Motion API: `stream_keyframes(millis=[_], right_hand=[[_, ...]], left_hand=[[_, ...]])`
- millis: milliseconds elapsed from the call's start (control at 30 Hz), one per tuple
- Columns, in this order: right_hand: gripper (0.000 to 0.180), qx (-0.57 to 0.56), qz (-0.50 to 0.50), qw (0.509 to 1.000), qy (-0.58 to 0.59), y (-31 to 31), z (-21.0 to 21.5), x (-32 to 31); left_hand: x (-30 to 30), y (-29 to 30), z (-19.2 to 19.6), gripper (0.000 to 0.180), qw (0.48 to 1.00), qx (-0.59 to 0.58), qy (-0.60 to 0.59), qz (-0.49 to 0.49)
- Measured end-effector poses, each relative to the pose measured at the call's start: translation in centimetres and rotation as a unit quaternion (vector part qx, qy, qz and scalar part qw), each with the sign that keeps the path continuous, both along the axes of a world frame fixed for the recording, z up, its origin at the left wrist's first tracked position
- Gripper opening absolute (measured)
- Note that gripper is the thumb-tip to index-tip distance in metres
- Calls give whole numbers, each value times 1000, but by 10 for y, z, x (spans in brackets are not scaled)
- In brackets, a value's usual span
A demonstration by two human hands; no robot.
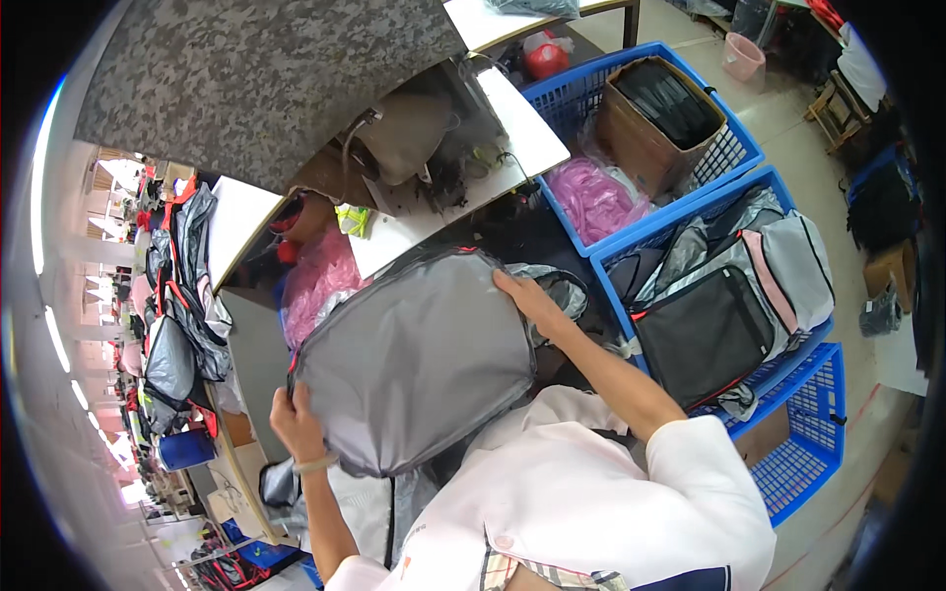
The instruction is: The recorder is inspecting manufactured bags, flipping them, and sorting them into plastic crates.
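Observation:
Stretched between my hands is a large grey bag of smooth, slightly shiny fabric, with dark edging and a bit of red along its rim. My left hand grips its lower left edge, the fingers partly hidden behind the cloth. At the upper right corner my right hand is closed on the edge, thumb on the near face. Silvery fabric shows behind the bag beside my right hand. More grey and silver cloth hangs below it, near my left forearm.
A sewing machine stands on a white table ahead. To the right are a blue crate of bags, another blue crate with a cardboard box and pink plastic, and a third crate. Bags pile at left.

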State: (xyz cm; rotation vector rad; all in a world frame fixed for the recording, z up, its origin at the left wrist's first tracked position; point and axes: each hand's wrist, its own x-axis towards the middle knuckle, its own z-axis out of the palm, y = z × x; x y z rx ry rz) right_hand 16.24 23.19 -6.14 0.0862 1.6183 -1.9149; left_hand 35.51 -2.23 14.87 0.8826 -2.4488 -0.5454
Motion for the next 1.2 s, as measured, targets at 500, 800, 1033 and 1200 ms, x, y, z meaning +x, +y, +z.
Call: stream_keyframes(millis=[500, 800, 1033, 1200], right_hand=[[53, 264, 38, 954, 135, -95, -35, -74], [50, 201, 40, 969, 140, -108, -49, -131], [50, 67, 113, 986, -104, -103, -27, -155], [51, -47, 157, 974, -158, -95, -23, -158]], left_hand=[[-75, -77, -42, 31, 999, 3, -20, 45], [-110, -55, -11, 23, 989, 128, 76, -21], [-118, -38, -8, 22, 994, 95, 54, 4], [-118, -18, 19, 19, 995, 65, 73, 35]])
